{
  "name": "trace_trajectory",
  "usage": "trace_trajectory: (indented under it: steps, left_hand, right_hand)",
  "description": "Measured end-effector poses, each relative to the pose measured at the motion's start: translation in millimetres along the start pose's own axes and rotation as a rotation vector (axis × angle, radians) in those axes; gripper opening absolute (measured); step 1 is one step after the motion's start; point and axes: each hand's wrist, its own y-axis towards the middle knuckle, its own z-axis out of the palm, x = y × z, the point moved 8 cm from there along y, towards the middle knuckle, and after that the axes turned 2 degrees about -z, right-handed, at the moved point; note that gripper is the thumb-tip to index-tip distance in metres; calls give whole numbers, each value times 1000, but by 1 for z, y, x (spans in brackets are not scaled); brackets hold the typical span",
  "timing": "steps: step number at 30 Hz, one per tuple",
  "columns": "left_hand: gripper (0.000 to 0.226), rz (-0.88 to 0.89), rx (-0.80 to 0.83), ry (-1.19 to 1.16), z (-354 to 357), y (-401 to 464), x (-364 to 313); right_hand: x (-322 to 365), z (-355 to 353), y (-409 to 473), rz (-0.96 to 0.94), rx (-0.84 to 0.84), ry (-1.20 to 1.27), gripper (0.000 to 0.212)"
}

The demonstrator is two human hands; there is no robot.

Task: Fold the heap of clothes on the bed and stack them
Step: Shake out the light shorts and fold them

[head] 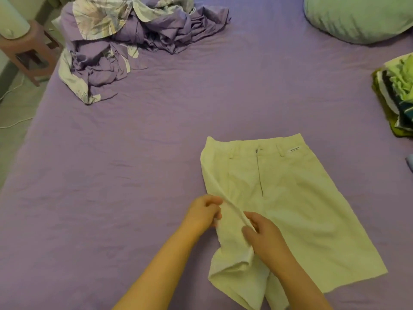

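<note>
Fingers: both hands pinch cloth on the near-left leg of the shorts; left fingers [212, 202] are curled round a raised ridge of fabric, right fingers [250, 231] are curled onto the same ridge just beside them.
Bed: wide bed covered in a plain lilac cotton sheet [134, 175], serving as the folding surface; the shorts lie on its near middle, within easy reach.
Heap: crumpled pile of lilac and pale leaf-print cloth [125, 39] at the far left, well apart from the work, probably waiting its turn.
Pillow: plump pale green pillow [362, 19] at the far right corner.
Shorts: cream woven cotton shorts with belt loops and a small label [290, 198], spread front-up, waistband away from the person; right leg flat, left leg bunched and twisted, likely being straightened before folding.
Stack: folded clothes in green, white and dark stripes [395, 95] at the right edge, presumably where finished pieces go.
Left hand [204, 212]: grips the ridge from the outer side.
Right hand [263, 238]: grips it from the inner side.
</note>
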Motion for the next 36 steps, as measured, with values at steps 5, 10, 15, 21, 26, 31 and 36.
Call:
trace_trajectory:
  steps: [5, 10, 15, 21, 26, 31, 36]
  left_hand:
    - [88, -86, -362, 106, -15, 37, -58]
    - [16, 78, -389, 268, 28, 50, -116]
    - [27, 176, -282, 97, 116, 47, -160]
    - [34, 113, -118, 91, 216, 80, -172]
    - [46, 92, -74, 110, 260, 110, -160]
    - [57, 128, -64, 143, 284, 131, -149]
    - [83, 128, 42, 78, 295, 145, -141]
  right_hand:
    - [-4, -14, -24, -178, 82, -180, 38]
    - [-34, -82, -32, -106, -59, -69, 23]
    - [-97, -159, -41, 81, -122, -48, 26]
    - [-194, -225, -40, 270, -286, -87, 29]
    - [-243, -232, -29, 334, -258, -214, 7]
    - [-262, -233, -28, 367, -291, -300, 14]
    - [-265, -232, -25, 364, -327, -390, 17]
